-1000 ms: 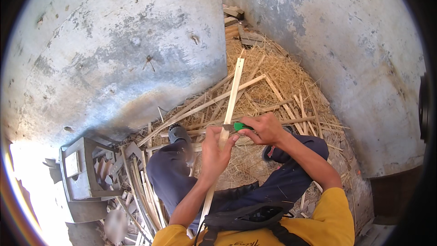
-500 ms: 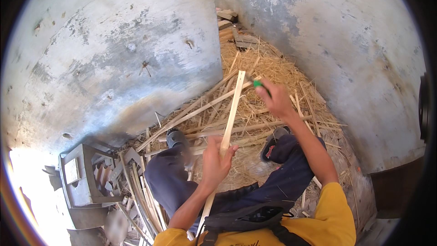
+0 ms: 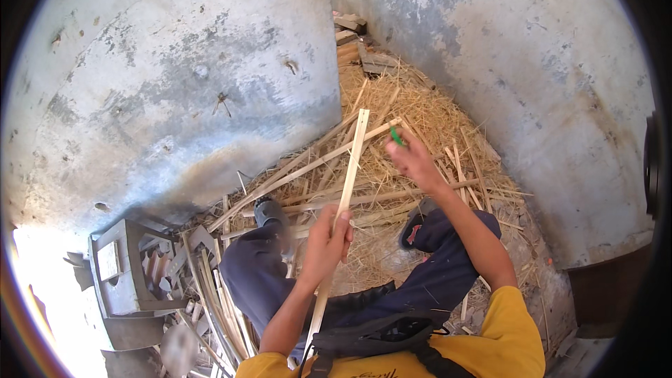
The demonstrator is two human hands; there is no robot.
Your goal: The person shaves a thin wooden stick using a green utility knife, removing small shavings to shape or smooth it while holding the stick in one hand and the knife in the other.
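Flaking walls (image 3: 175, 63) around wispy shavings (image 3: 437, 108), flat wooden strip (image 3: 353, 161) and green-handled tool (image 3: 396, 136).

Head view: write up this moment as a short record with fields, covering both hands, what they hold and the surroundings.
Left grip: closed around a pale wooden strip
Right grip: holding a green tool, apart from the strip
Strip position: slanting from the person's lap up past the left hand, upper end free
Ground: straw and loose sticks
Left side: grey boxy frame
Backdrop: weathered walls
Clothing: yellow shirt, dark trousers
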